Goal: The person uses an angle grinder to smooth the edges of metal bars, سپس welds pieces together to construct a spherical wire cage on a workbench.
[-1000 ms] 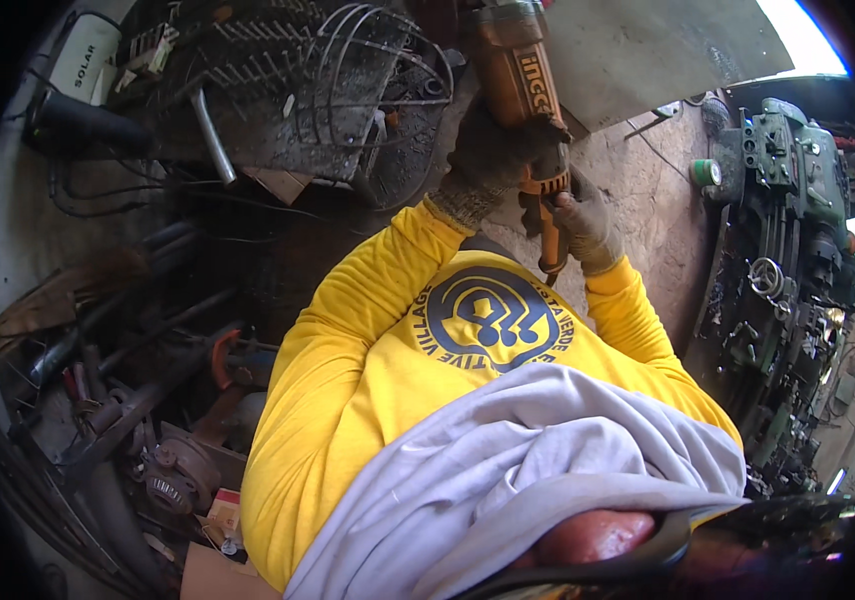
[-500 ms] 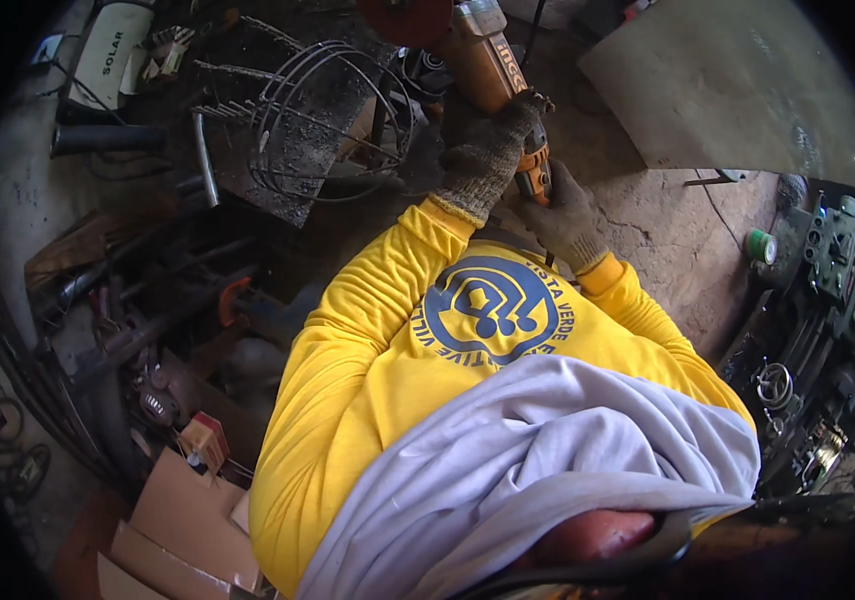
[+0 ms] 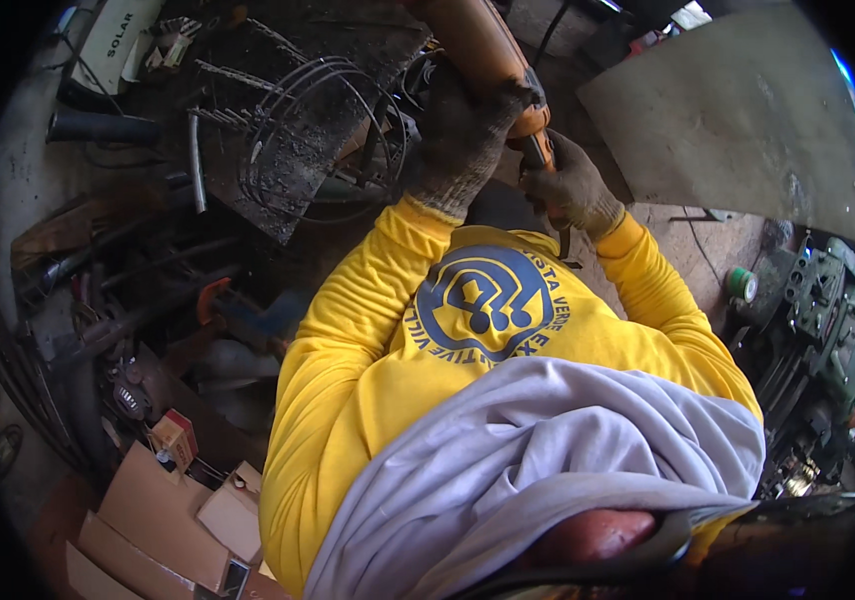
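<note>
An orange angle grinder [image 3: 476,48] is held out in front of me, running up past the top edge of the view, where its head is cut off. My left hand [image 3: 470,145], in a dark knit work glove, wraps round the tool's body from the left. Lower down, my gloved right hand [image 3: 574,184] is closed round the narrow rear handle. Just left of the left glove lies a coil of wire [image 3: 266,150] on a dark, debris-strewn metal plate [image 3: 293,195].
A large sheet [image 3: 728,120] stands at the upper right. Green machinery [image 3: 838,320] and a small green can [image 3: 742,284] are at the right. Steel bars and scrap [image 3: 138,310] crowd the left, with cardboard [image 3: 153,520] below. A metal tube [image 3: 197,160] lies upper left.
The grinder has moved up and come nearer, and its red disc has left the view. My right hand has shifted a little up and right. The surroundings have shifted slightly left.
</note>
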The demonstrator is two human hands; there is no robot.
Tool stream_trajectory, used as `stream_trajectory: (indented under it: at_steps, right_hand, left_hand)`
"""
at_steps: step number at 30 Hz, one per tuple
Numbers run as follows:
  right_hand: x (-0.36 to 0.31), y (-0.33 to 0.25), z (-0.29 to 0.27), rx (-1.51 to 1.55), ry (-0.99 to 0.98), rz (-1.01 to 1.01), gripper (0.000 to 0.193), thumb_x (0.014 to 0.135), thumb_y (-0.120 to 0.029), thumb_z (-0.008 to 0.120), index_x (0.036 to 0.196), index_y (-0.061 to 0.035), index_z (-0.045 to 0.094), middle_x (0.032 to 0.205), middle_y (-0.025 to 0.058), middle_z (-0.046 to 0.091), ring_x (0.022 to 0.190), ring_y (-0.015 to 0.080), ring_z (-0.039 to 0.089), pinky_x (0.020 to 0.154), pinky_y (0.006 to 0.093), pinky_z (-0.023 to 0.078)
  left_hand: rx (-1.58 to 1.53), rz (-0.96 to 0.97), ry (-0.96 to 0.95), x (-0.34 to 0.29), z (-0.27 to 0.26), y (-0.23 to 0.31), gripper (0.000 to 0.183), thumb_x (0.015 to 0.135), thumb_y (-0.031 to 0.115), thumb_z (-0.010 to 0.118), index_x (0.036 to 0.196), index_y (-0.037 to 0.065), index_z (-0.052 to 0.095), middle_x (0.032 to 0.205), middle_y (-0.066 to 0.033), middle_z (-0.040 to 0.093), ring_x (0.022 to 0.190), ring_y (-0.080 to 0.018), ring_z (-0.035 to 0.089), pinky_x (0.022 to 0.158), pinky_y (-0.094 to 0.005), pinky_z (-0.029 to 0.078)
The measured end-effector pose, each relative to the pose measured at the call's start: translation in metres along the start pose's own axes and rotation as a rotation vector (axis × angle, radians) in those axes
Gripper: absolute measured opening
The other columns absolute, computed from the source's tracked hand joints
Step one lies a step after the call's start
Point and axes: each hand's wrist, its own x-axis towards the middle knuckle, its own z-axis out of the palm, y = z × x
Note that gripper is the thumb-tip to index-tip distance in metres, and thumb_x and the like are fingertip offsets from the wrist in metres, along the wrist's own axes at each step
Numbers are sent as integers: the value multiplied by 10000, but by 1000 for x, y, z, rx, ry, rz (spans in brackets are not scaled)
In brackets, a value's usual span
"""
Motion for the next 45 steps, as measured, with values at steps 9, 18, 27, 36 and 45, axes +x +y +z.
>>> stream_trajectory:
  at_steps: [9, 18, 27, 36, 45]
  right_hand:
    - [142, -72, -64, -105, -363, -59, 337, 836, -198, 658, 1111, -21, 579, 782, 41, 595, 622, 125, 592, 543, 271, 502]
    - [271, -80, -82, -27, -740, 200, 311, 914, -255, 676, 1133, -35, 662, 830, 36, 650, 649, 101, 627, 525, 234, 501]
    - [314, -78, -75, -44, -889, 29, 303, 975, -267, 615, 1150, -23, 660, 917, 52, 676, 671, 99, 653, 533, 243, 550]
    - [295, -89, -70, 138, -758, 311, 271, 902, -270, 709, 1055, -63, 628, 844, 30, 639, 618, 83, 600, 482, 201, 523]
    - [279, -114, -67, -26, -658, 274, 284, 890, -310, 712, 1019, -60, 673, 830, 23, 693, 638, 103, 644, 539, 218, 522]
  left_hand:
    - [376, -470, -201, -23, -1, 22, 283, 922, 143, 695, 1143, -22, 628, 925, -60, 694, 850, -147, 673, 794, -278, 550]
    - [58, 283, -241, 18, 74, 89, 309, 912, 99, 700, 1184, -27, 627, 982, -106, 714, 842, -196, 703, 782, -331, 573]
    - [14, 362, -250, 33, 100, 87, 330, 906, 139, 712, 1174, -37, 632, 971, -121, 715, 817, -214, 707, 748, -354, 574]
    - [-24, 388, -274, 33, 102, 91, 357, 901, 179, 723, 1164, -47, 637, 960, -136, 715, 792, -231, 710, 714, -377, 576]
    - [-70, 435, -351, 35, 88, 87, 389, 896, 220, 735, 1153, -57, 641, 949, -151, 715, 768, -249, 714, 681, -399, 577]
